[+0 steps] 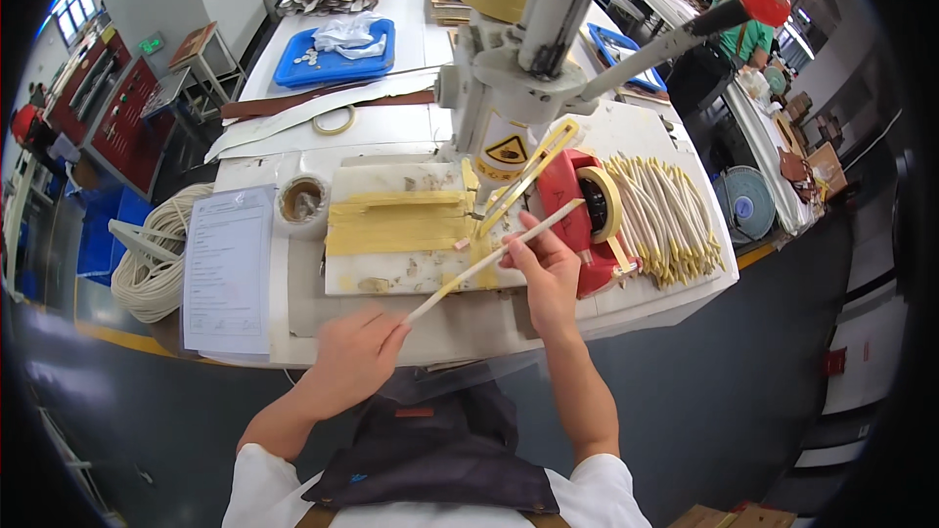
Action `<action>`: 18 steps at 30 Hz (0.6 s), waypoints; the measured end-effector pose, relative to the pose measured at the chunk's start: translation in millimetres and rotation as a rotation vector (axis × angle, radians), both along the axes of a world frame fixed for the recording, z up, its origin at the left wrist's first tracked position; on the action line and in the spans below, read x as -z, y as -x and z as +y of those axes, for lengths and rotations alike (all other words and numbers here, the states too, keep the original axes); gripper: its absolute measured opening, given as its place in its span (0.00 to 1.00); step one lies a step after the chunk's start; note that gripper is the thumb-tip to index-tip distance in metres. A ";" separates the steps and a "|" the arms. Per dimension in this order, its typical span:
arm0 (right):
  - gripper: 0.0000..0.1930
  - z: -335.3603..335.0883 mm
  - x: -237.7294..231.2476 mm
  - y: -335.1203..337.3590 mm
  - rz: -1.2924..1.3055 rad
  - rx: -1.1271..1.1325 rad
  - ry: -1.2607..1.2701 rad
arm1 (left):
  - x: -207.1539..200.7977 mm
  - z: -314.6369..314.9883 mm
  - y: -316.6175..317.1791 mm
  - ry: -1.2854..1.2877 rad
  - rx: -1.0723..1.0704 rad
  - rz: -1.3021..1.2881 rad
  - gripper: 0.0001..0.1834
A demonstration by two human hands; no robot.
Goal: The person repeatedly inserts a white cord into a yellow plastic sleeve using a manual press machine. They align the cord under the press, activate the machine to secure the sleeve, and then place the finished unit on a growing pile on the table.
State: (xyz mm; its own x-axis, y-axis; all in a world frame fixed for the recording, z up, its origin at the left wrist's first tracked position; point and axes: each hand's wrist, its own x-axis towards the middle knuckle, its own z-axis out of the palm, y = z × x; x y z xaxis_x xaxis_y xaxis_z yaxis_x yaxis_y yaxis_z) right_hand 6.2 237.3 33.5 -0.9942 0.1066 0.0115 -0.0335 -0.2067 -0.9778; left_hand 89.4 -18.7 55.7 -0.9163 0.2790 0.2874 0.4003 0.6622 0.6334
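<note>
A cut length of white cord [481, 267] with yellow patches slants across in front of me. My right hand [550, 279] pinches it between thumb and fingers, and its upper end sticks out past them. At the lower end my left hand [354, 350], slightly blurred, has its fingers closed on the cord. Beyond the hands lies a white board [396, 276] covered partly with yellow tape strips [391, 230]. A grey lever press [509, 98] stands behind it. Right of the board is a red tape dispenser [564, 198] with a yellow roll [608, 203].
Many yellow-tipped white cords [660, 220] lie bundled at the right. Left are a clear tape roll [303, 203], a printed sheet [228, 274] and a rope coil [161, 259]. The red-knobbed lever [675, 44] juts rightward. A blue tray [335, 66] sits farther back.
</note>
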 end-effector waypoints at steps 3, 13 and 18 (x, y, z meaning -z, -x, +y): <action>0.27 -2.5 10.5 22.3 0.062 0.102 -0.266 | 20.9 10.8 22.7 -0.012 -0.049 0.131 0.06; 0.20 -8.6 13.7 75.3 0.163 0.242 -0.964 | 53.6 25.5 71.2 0.120 -0.042 0.272 0.09; 0.18 -6.2 21.7 85.5 0.242 0.161 -1.335 | 53.3 23.2 71.3 0.111 -0.001 0.238 0.11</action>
